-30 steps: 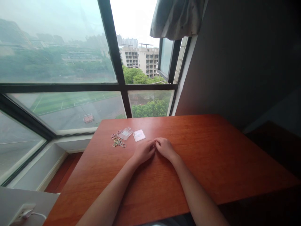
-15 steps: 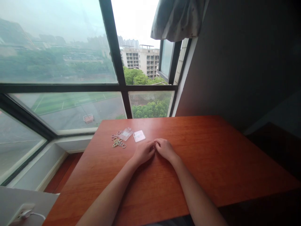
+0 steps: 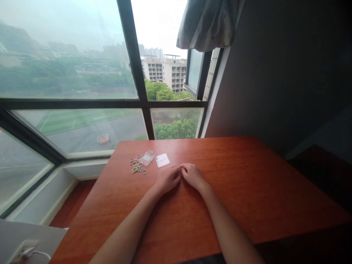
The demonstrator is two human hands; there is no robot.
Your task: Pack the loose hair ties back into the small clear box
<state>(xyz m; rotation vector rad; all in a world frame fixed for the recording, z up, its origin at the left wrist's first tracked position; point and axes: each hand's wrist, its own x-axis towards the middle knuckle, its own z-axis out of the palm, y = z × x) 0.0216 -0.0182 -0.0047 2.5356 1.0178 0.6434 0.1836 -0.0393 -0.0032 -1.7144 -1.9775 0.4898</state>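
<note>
My left hand [image 3: 169, 176] and my right hand [image 3: 191, 174] meet fingertip to fingertip just above the wooden table [image 3: 242, 183]. Both have their fingers curled and pressed together; anything pinched between them is too small or hidden to make out. Just beyond my left hand lies a small square white case [image 3: 162, 160]. Beside it on the left rests a clear plastic box [image 3: 146, 157]. Several small coloured rings [image 3: 138, 168], like hair ties, are spread in a loose cluster left of the boxes.
Large windows [image 3: 74, 104] with dark frames border the table's far and left sides. A grey curtain [image 3: 209, 25] hangs at the upper right, near a dark wall [image 3: 269, 73]. At the lower left a white plug [image 3: 29, 251] sits in a wall socket.
The view has shifted very slightly. My hands stay together in nearly the same place, and the boxes and rings have not moved on the table.
</note>
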